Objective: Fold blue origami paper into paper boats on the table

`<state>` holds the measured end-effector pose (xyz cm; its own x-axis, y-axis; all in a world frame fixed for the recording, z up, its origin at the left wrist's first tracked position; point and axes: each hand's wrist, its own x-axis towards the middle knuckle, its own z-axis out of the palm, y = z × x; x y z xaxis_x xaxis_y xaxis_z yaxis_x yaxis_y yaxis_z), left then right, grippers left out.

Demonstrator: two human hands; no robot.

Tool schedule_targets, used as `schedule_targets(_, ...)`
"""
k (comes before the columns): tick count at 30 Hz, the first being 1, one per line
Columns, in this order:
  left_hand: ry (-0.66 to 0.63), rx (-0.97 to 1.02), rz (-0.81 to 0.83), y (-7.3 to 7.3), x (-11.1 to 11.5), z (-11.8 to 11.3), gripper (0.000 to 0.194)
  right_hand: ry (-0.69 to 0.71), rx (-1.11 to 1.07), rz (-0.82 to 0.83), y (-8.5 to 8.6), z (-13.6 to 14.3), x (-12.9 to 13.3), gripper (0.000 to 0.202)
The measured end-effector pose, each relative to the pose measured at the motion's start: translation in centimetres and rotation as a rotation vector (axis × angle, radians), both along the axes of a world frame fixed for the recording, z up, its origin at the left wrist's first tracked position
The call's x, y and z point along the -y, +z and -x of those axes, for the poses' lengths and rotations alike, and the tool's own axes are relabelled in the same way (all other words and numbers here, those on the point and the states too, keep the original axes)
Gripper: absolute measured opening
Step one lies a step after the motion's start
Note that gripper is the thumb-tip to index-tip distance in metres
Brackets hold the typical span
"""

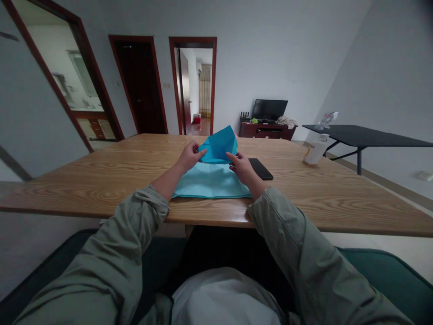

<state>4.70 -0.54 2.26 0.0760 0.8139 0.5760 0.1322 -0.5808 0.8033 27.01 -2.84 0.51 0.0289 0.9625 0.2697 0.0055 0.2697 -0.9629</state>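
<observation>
A folded sheet of bright blue paper [219, 145] is held up above the table between my two hands. My left hand [191, 155] pinches its left edge, thumb toward me. At the lower right corner, my right hand [241, 166] grips the same paper between thumb and fingers. Creases run across it and its top rises to a point. Beneath it lies a lighter blue sheet or stack of paper [211, 183], flat near the table's front edge. The fingers behind the held paper are partly hidden.
A black phone or tablet [260, 169] lies right of the paper on the wooden table [128, 180]. Farther right stands a white jug-like container [315, 150]. Beyond it is a black folding table [368, 135] with a clear plastic bottle [326, 120].
</observation>
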Motion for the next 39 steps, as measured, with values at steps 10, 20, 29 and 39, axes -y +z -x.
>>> schedule_targets(10, -0.100, -0.141, 0.054, 0.1, 0.8, -0.2, 0.036, 0.083, -0.293, 0.062, 0.4, 0.3, 0.3, 0.046)
schedule_targets(20, -0.185, -0.200, 0.027, -0.6, 0.7, -1.6, 0.042, 0.217, -0.454, 0.003, 0.9, 0.0, 0.7, 0.040)
schedule_targets(29, -0.413, -0.329, -0.032, 0.2, 2.2, -1.9, 0.037, 0.244, -0.351, 0.020, 0.6, 0.8, 0.8, 0.036)
schedule_targets(39, -0.303, 0.076, 0.270, 0.0, 1.3, -1.9, 0.051, 0.133, -0.259, 0.046, -1.1, 0.5, -1.0, 0.022)
